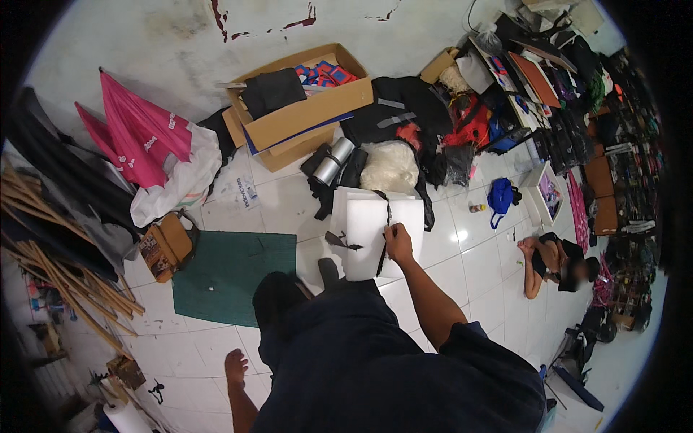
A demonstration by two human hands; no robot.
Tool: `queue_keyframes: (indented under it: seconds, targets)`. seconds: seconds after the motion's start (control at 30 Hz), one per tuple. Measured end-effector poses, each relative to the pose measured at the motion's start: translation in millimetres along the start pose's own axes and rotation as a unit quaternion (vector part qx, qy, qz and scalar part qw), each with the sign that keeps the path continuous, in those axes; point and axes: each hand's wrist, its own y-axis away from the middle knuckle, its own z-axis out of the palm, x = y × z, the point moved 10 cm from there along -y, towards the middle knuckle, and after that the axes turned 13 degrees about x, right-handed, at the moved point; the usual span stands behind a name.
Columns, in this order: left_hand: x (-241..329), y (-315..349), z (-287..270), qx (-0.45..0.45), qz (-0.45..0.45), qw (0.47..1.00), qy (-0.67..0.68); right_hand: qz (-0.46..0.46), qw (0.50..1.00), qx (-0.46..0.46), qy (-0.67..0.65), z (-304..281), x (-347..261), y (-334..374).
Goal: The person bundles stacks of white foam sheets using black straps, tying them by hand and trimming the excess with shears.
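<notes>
My right hand [398, 244] reaches forward over a stack of white sheets [364, 234]. Its fingers are closed on a black strip [383, 254] that runs across the top of the stack from its far edge to its near edge. A smaller, tangled black strip [342, 242] lies on the left part of the sheets. Down at my left side, my left hand [235, 366] hangs over the floor, holding nothing, with its fingers loosely apart.
A green cutting mat [234, 274] lies on the white tiles, with a brown bag [166, 247] beside it. Behind the stack are a silver roll [333, 162] and a cardboard box [310, 108]. Another person [559, 263] sits at the right. Long tan strips [68, 289] lean at the left.
</notes>
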Motion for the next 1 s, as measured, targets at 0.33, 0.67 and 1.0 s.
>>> queue_keyframes:
  seconds: [0.33, 0.67, 1.0]
  targets:
    - [-82, -8, 11, 0.013, -0.062, 0.998, 0.006, -0.111, 0.992, -0.051, 0.020, 31, -62, -63]
    - [-53, 75, -1, 0.064, -0.041, 0.997, 0.007, -0.189, 0.966, -0.174, -0.012, 122, -126, -38]
    - [-165, 103, -34, 0.112, -0.105, 0.978, 0.143, -0.167, 0.952, -0.253, -0.033, 223, -197, 23]
